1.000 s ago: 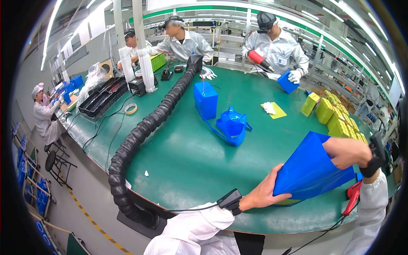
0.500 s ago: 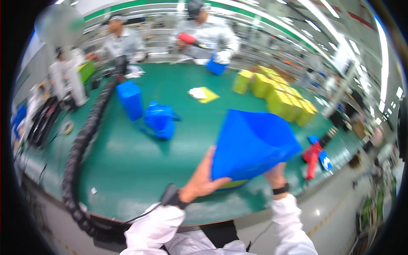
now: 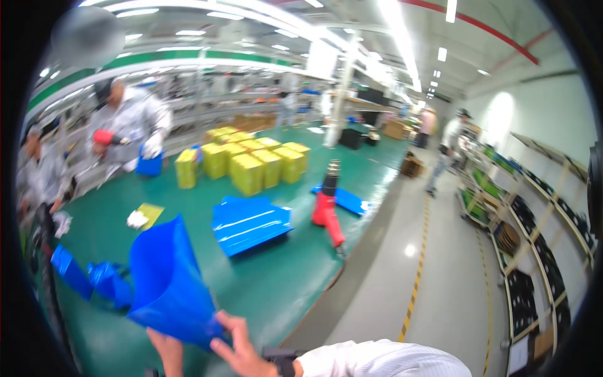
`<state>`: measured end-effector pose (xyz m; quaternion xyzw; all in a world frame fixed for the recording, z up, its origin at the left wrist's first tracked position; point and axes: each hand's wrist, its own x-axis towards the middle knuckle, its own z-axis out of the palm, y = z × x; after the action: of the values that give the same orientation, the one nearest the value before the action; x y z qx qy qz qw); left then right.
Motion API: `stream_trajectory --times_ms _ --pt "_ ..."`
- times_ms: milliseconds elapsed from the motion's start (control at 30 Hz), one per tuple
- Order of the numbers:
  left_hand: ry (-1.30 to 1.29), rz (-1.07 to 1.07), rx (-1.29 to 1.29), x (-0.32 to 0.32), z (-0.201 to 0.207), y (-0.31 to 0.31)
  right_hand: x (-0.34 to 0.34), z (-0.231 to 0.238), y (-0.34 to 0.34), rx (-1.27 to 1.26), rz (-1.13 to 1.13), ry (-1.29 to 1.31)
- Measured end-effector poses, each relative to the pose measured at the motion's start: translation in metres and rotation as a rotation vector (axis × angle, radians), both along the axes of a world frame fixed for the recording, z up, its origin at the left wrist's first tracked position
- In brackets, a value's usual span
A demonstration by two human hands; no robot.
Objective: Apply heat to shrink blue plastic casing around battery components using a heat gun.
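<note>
I hold an open-mouthed blue plastic sleeve [image 3: 173, 279] tilted over the green table, its wide mouth toward the upper left. My left hand [image 3: 166, 350] grips its underside, with the fingertips hidden behind the plastic. At the sleeve's lower right corner, my right hand [image 3: 242, 347] pinches the edge between thumb and fingers. What is inside the sleeve cannot be seen now. Beyond it lie flat blue sleeves [image 3: 251, 225] on the table. To their right rests a red heat gun [image 3: 326, 213] with a dark nozzle, beside another flat blue piece [image 3: 348, 201].
Yellow blocks [image 3: 248, 173] stand grouped at the table's far side. Blue-wrapped pieces [image 3: 112, 283] and a yellow sheet [image 3: 151, 215] lie left. A co-worker [image 3: 129, 119] across holds a red heat gun and a blue piece. Right of the table edge runs an aisle with shelving [image 3: 534, 232].
My view has swung right, bringing in the aisle and shelving. The held sleeve now sits lower left in the picture, and my right hand shows at its corner. Flat blue sleeves have come into sight.
</note>
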<state>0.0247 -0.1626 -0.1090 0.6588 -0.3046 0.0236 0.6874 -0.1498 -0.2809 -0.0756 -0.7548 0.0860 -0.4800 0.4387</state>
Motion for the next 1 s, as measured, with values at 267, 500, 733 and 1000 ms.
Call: stream_trajectory --times_ms 267,500,733,1000 --pt "0.437 -0.270 -0.307 -0.046 0.014 0.039 -0.022 0.017 0.042 0.131 0.169 0.105" --pt "0.012 0.049 0.024 -0.090 0.056 -0.003 -0.020 0.014 0.054 0.168 0.146 0.077" --pt "-0.179 0.093 0.103 -0.060 0.060 0.028 -0.033 0.032 0.082 0.113 0.128 0.014" --pt "-0.644 -0.308 0.022 0.179 -0.148 0.207 -0.026 0.018 0.044 -0.043 0.523 -0.061"
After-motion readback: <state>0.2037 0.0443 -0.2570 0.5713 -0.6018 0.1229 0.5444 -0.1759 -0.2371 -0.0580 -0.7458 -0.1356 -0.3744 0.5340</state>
